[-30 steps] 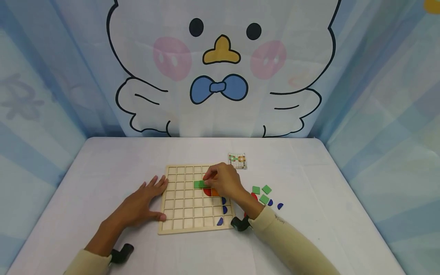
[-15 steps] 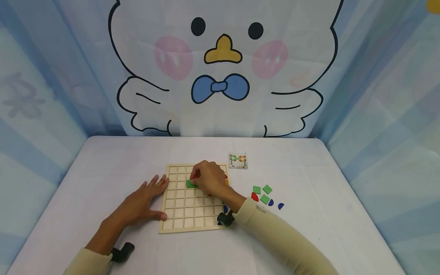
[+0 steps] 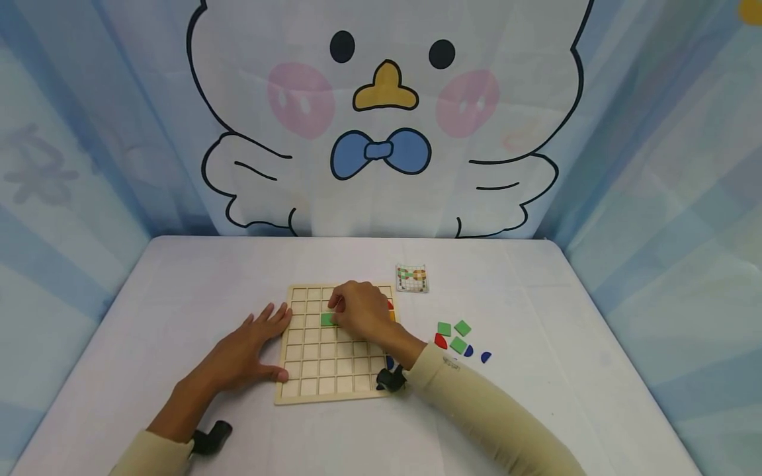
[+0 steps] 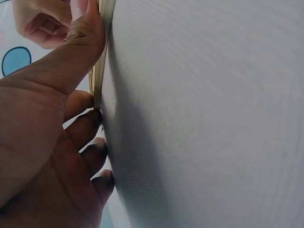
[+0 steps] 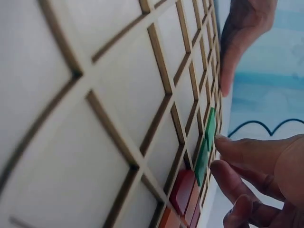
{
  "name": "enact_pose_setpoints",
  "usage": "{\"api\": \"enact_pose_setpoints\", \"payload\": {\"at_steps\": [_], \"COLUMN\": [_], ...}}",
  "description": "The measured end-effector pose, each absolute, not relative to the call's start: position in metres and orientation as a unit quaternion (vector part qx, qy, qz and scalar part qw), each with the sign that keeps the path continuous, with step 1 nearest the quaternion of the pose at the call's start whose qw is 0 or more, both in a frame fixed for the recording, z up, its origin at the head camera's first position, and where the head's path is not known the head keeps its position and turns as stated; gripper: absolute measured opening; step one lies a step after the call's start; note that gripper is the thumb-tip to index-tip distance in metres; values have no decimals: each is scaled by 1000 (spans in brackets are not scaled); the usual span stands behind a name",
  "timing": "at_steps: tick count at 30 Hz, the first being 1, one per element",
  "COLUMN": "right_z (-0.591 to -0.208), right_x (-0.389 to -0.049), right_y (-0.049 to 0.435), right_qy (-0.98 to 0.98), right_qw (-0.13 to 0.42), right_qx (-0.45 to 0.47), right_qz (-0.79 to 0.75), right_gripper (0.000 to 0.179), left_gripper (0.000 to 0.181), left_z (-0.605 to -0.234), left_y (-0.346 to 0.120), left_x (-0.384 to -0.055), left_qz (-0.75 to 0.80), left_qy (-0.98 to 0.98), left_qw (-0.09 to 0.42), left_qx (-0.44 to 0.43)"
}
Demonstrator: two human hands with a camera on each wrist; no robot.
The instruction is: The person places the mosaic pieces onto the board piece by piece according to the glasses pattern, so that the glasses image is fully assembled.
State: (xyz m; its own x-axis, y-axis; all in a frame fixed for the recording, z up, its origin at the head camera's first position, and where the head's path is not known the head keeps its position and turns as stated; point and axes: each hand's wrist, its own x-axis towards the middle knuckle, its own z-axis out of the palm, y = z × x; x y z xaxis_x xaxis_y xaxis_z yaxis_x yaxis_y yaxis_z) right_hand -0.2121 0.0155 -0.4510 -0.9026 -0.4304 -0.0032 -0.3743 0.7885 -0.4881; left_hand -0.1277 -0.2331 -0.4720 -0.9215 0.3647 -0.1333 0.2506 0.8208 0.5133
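A wooden grid board [image 3: 318,398] lies on the white table. My left hand [image 3: 244,350] rests at its left edge, fingers extended and thumb spread, the thumb along the rim in the left wrist view. Over the upper middle of the board is my right hand [image 3: 364,311], thumb and index finger just off a green square tile [image 3: 327,319]. In the right wrist view, that tile and a second green tile [image 5: 201,162] sit in line, with a red piece [image 5: 182,190] and an orange piece [image 5: 169,219] beside them. Nothing shows between the right fingertips.
Right of the board lie loose green squares [image 3: 458,344], a red piece [image 3: 440,340] and blue half-rounds [image 3: 486,357]. A small pattern card [image 3: 412,278] sits beyond the board's top right corner. A blue piece [image 3: 389,362] lies on the board near the right wrist.
My right hand has moved left along the row, and a green tile now shows further left on the board. Its fingertips have since come slightly off the tile. The left hand stays in place.
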Motion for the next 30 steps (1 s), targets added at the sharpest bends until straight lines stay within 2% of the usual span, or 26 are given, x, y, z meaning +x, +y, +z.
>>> {"api": "enact_pose_setpoints", "payload": {"at_steps": [9, 21, 30], "right_z": [-443, -441, -442], "right_x": [-205, -194, -180], "right_y": [54, 124, 169], "right_qy": [943, 959, 968], "right_qw": [54, 44, 73], "right_qx": [-178, -74, -24], "right_qz": [-275, -269, -240], "right_gripper": [12, 15, 13], "left_gripper": [123, 123, 123], "left_z": [-474, -471, -473], "left_y": [-233, -232, -232], "left_x": [-127, -126, -127], "left_qz": [255, 251, 254], "left_qy": [948, 949, 948], "left_qw": [106, 106, 106], "left_qx": [160, 156, 160]}}
